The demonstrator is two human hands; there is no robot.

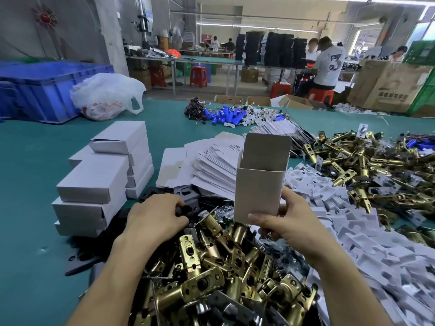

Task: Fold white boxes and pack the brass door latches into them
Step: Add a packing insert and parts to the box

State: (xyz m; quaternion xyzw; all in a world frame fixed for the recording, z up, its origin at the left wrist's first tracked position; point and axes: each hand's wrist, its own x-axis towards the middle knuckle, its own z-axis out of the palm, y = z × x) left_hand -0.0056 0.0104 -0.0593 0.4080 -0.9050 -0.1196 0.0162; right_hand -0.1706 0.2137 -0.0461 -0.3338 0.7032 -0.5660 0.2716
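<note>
At centre frame, the white box point(259, 189) stands upright with its long axis vertical. Its mouth is open and faces up, and the lid flap rises on the far side. The right hand point(284, 222) holds the box by its lower end: the thumb lies across the near face and the fingers wrap the right edge. The bottom end is hidden by the hand, so it cannot be told whether it is closed.

Directly below the box, and to its lower left, lies the near heap of brass latches point(211, 267). The uppermost latch lies diagonally, plate end toward the upper left, just beside the thumb of the left hand point(155, 215). The left hand is therefore the nearer hand and the free one for the pick. Its fingers curl down over the black plates point(188, 196); it cannot be told whether they grip one.

A picked latch must probably be turned end-down and raised above the box mouth.

Further out:
- flat box blanks point(216, 161), behind the box;
- finished boxes point(98, 180), stacked at centre left;
- white inserts point(353, 231), at right.
</note>
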